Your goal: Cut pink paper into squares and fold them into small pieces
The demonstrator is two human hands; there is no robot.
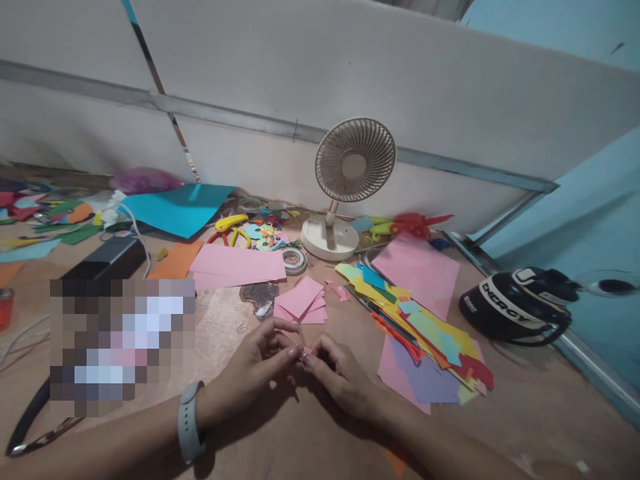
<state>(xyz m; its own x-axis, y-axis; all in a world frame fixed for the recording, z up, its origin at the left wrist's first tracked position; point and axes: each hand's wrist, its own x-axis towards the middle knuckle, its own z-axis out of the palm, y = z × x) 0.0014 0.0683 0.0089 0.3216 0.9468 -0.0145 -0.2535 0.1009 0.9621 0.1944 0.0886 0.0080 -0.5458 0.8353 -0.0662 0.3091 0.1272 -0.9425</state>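
Note:
In the head view my left hand (pixel 267 360), with a grey watch band (pixel 190 420) on its wrist, meets my right hand (pixel 340 377) above the table. Fingertips of both are pinched together on a small piece of pink paper (pixel 307 351), mostly hidden by the fingers. Just beyond them lies a loose stack of pink paper squares (pixel 300 300). A crumpled dark and silvery scrap (pixel 260 298) sits left of that stack. To the right, scissors with orange handles (pixel 413 348) rest on yellow and blue paper strips (pixel 430 320).
A small fan (pixel 330 240) stands at the back, a roll of tape (pixel 294 261) near its base. Pink sheets (pixel 237 263), a blue sheet (pixel 177 208) and yellow-handled scissors (pixel 233 223) lie back left. A black jug (pixel 517 303) stands right. A blurred patch covers the left.

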